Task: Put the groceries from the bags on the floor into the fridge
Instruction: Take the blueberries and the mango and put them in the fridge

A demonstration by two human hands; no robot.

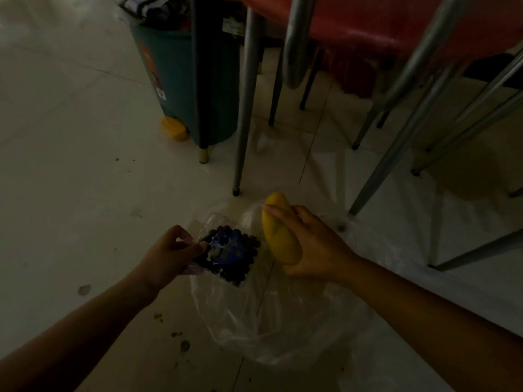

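Observation:
A clear plastic bag [271,329] lies crumpled on the pale tiled floor in front of me. My left hand [172,253] grips the edge of a clear punnet of blueberries [232,253] with a blue label, held over the bag's left side. My right hand [314,244] holds a yellow mango [278,230], fingers wrapped over its top, just right of the punnet. The fridge is out of view. The scene is dim.
A teal pedal bin [175,80] with a yellow pedal stands at the back. Grey metal chair legs [244,114] and red chair seats [368,21] crowd the back and right. More clear plastic [410,222] lies under the chairs. Dark spots dot the floor.

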